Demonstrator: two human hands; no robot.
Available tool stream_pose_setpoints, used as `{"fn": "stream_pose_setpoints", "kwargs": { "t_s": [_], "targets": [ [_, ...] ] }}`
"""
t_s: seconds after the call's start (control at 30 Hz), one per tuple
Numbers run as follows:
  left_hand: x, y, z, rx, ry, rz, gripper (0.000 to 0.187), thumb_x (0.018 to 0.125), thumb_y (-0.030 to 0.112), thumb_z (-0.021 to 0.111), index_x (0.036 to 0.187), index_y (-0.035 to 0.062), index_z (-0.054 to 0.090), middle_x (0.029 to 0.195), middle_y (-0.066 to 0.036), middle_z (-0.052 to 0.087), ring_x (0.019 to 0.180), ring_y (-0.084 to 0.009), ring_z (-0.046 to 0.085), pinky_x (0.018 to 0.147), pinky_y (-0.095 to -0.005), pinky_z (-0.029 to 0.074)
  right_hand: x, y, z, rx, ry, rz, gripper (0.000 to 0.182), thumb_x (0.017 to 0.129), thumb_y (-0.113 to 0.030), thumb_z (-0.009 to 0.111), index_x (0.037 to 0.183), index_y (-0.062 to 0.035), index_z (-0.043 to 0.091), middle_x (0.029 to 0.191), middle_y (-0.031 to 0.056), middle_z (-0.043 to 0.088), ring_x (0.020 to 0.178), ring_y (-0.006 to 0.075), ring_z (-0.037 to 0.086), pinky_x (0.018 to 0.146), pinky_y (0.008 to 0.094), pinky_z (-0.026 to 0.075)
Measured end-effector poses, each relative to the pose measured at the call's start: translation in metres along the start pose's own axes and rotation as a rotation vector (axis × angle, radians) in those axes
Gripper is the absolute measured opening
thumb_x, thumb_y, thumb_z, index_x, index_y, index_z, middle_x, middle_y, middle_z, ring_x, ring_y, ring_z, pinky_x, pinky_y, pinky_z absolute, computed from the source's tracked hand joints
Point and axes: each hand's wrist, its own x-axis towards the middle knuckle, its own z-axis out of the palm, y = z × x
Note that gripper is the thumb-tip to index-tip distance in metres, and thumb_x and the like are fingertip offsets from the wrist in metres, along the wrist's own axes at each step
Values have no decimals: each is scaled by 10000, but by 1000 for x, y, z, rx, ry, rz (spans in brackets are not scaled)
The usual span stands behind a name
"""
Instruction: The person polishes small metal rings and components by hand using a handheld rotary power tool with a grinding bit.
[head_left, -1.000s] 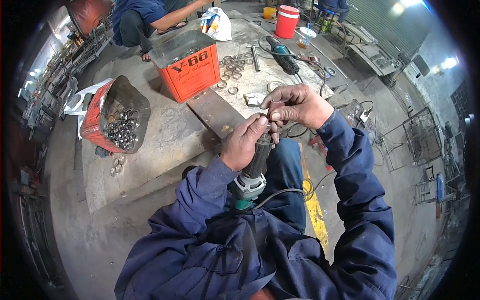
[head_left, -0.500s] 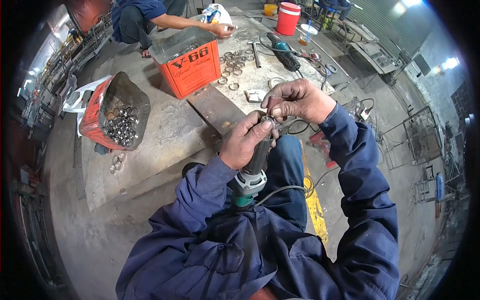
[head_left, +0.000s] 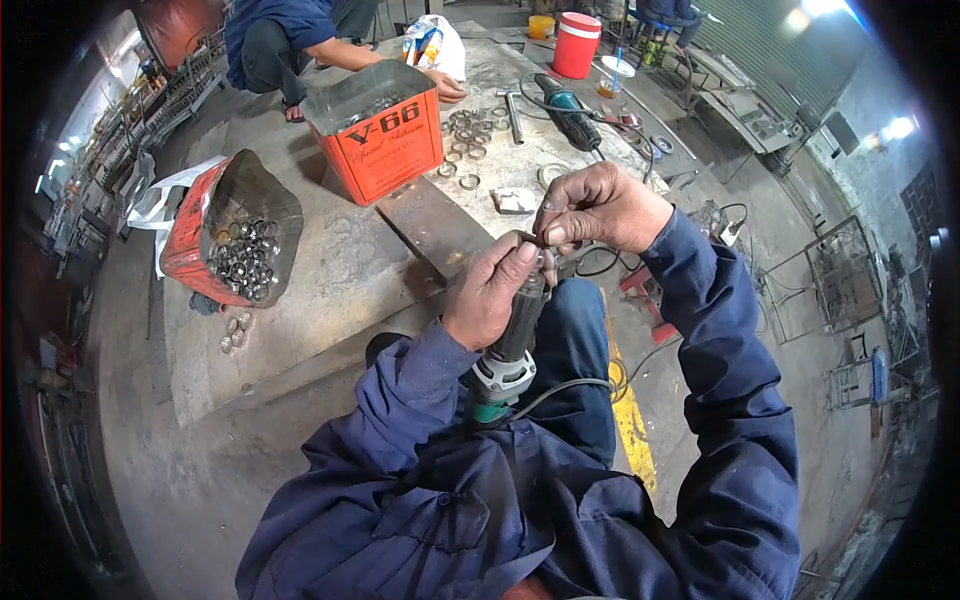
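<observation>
My left hand [head_left: 488, 292] is closed around the front end of a straight die grinder [head_left: 504, 368], which stands upright between my legs with its green and grey body against me. Thumb and fingers sit at the grinder's tip. Just above, my right hand [head_left: 608, 208] pinches a small dark brown strip [head_left: 538, 239], possibly abrasive paper, at that tip. The fingers of both hands nearly meet there, and they hide most of the strip and the spindle.
An orange V-66 tin [head_left: 392, 150] and a tipped tin [head_left: 187, 240] of metal rings stand on the metal table [head_left: 345, 255]. Loose rings [head_left: 468, 150], a hammer [head_left: 513, 118] and another grinder [head_left: 570, 112] lie beyond. A co-worker's hand [head_left: 446, 86] is behind the tin.
My right fingers have shifted slightly at the grinder's tip, and less of the brown strip shows. The co-worker's hand has come lower, closer to the rings behind the tin.
</observation>
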Motion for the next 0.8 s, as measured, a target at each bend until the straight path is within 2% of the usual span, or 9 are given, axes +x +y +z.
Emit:
{"fn": "stream_pose_setpoints", "kwargs": {
  "t_s": [0.07, 0.1, 0.17, 0.23, 0.33, 0.5, 0.63, 0.73, 0.8],
  "targets": [
    [-1, 8, 1, -298, -44, -137, 216, 922, 218, 564, 928, 7, 521, 859, -67, 602, 739, -94, 563, 671, -244, 491, -1, 0, 3, -27, 28, 8, 199, 811, -163, 697, 879, 14, 634, 748, 21, 625, 652, 69, 558, 584, 216, 466],
    [-1, 7, 4, -294, -48, -130, 216, 922, 218, 564, 928, 7, 521, 859, -67, 602, 739, -94, 563, 671, -244, 491, -1, 1, 3, -50, 55, 22, 196, 810, -162, 698, 882, 10, 637, 745, 19, 625, 649, 68, 557, 585, 215, 467],
    [-3, 3, 13, 76, 145, 34, 192, 905, 174, 585, 937, 3, 504, 867, -73, 604, 740, -93, 574, 664, -245, 504, -2, 3, 3, -74, 82, 13, 183, 812, -154, 698, 887, 2, 641, 750, 17, 627, 641, 65, 554, 578, 210, 463],
    [-2, -3, 11, 102, 150, 40, 188, 887, 143, 608, 939, 4, 493, 887, -76, 611, 744, -87, 583, 660, -245, 511, -1, 2, 3, -35, 84, 72, 181, 818, -159, 694, 897, -6, 640, 774, 13, 632, 670, 66, 555, 601, 213, 460],
    [-2, -5, 9, 189, 189, 14, 261, 875, 229, 631, 984, 15, 530, 800, -22, 598, 716, -74, 549, 629, -239, 459, 0, 5, 3, -57, 66, -9, 188, 827, -168, 686, 913, -10, 636, 806, 9, 636, 714, 69, 558, 637, 223, 459],
    [-1, 9, 5, -14, 22, -106, 262, 936, 274, 532, 1021, 26, 530, 802, -22, 589, 693, -80, 541, 633, -231, 456, 1, 8, -1, -90, 47, -17, 197, 843, -170, 667, 948, -8, 633, 846, 12, 645, 768, 74, 569, 699, 236, 468],
    [3, 2, -4, -153, -76, -129, 334, 938, 332, 514, 1017, 8, 520, 862, -61, 587, 710, -111, 577, 658, -248, 489, 2, 9, 2, 54, 43, 15, 193, 853, -170, 657, 956, -8, 638, 849, 8, 653, 784, 74, 577, 730, 242, 479],
    [6, 3, -3, -320, -168, -176, 303, 927, 294, 548, 1005, 4, 503, 863, -66, 598, 715, -113, 584, 656, -247, 492, 3, 12, 1, -62, 75, -21, 188, 847, -168, 664, 944, -8, 639, 829, 4, 653, 771, 75, 573, 716, 246, 479],
    [3, 4, 10, 23, 122, 1, 250, 915, 230, 577, 979, 1, 499, 853, -77, 612, 725, -115, 592, 656, -250, 498, 2, 8, 1, -131, 90, -10, 189, 843, -170, 669, 937, -9, 639, 822, 2, 651, 767, 75, 571, 712, 247, 478]
  ]
}}
